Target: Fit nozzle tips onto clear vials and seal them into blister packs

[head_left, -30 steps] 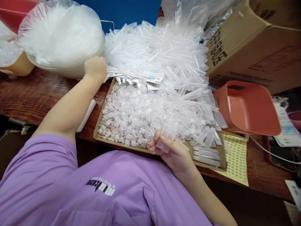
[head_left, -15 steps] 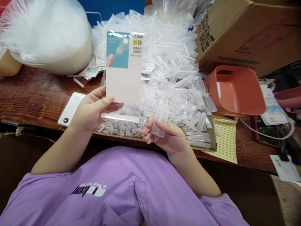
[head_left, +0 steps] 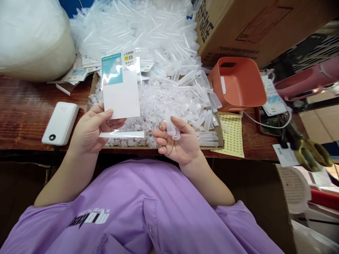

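My left hand (head_left: 96, 127) pinches the lower left corner of a printed card in a clear plastic sleeve (head_left: 121, 100). The card is white with a teal picture and a price at the top, and the sleeve's bottom flap hangs below my fingers. In my right hand (head_left: 182, 141), small translucent plastic tubes (head_left: 172, 128) are held between thumb and fingers, seemingly two side by side. Both hands are above the front of a cardboard tray (head_left: 221, 141) filled with clear caps (head_left: 153, 125) and more tubes (head_left: 202, 91).
A big heap of translucent tubes (head_left: 132, 28) rises behind the tray. On the left are a white power bank (head_left: 60, 123) and a large plastic-covered tub (head_left: 34, 42). To the right stand an orange bin (head_left: 238, 84), a yellow sticker sheet (head_left: 231, 135), scissors (head_left: 308, 151) and a cardboard box (head_left: 254, 31).
The view has shifted, bringing the scissors on the right into sight. My right thumb has lifted somewhat and the tubes sit lower between my fingers. The left hand still holds the card sleeve.
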Motion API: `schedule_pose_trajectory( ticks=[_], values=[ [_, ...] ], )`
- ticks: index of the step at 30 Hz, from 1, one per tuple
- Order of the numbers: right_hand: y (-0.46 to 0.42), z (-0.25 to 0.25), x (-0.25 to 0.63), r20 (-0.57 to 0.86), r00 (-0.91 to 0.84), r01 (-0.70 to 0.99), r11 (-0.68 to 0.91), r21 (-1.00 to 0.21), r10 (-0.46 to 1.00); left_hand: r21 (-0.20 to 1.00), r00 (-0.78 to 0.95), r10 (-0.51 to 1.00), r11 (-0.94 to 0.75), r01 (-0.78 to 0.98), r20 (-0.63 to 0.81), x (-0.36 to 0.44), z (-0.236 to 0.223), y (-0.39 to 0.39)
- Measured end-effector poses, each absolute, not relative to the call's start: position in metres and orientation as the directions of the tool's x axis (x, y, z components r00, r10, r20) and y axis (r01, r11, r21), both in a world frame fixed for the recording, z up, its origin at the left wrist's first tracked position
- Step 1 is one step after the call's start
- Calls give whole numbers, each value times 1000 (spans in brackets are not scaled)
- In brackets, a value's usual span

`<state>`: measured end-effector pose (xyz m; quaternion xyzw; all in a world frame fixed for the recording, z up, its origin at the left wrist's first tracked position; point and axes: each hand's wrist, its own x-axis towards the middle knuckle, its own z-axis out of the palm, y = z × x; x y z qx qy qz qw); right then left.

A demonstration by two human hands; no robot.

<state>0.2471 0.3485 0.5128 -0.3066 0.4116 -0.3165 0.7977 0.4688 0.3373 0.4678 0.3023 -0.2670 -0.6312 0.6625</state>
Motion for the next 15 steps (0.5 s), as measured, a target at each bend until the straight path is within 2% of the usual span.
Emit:
schedule_pose_trajectory(
  ticks=[9,15],
  values=[
    [349,514,253,-486,492,275,659,-701,-722,755,61,-998,33,655,-9,474,461,340],
    [353,514,253,-399,548,340,632,-697,-735,760,82,-997,50,647,-4,472,467,344]
  ],
)
